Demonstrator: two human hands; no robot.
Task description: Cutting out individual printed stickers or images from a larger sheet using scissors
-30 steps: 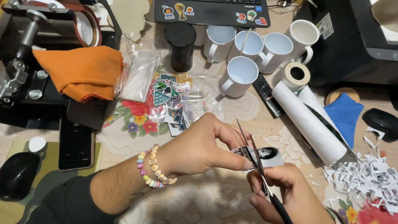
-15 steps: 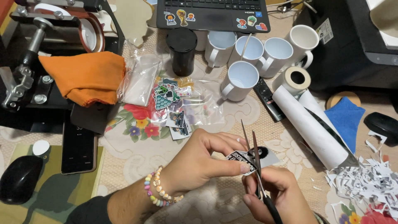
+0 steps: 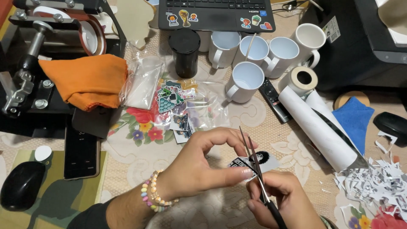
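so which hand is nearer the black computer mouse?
Left. The left hand pinches the printed cutout right of the computer mouse; the right hand, on the scissors, lies farther right.

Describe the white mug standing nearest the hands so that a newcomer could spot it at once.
Start at the laptop at the table's far edge; a cluster of white mugs stands before it. The nearest mug stands alone in front of the row, beside the black remote, handle pointing left toward the sticker bags.

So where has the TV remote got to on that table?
In the head view the black remote lies right of centre, between the nearest white mug and the white paper roll, just below the tape roll.
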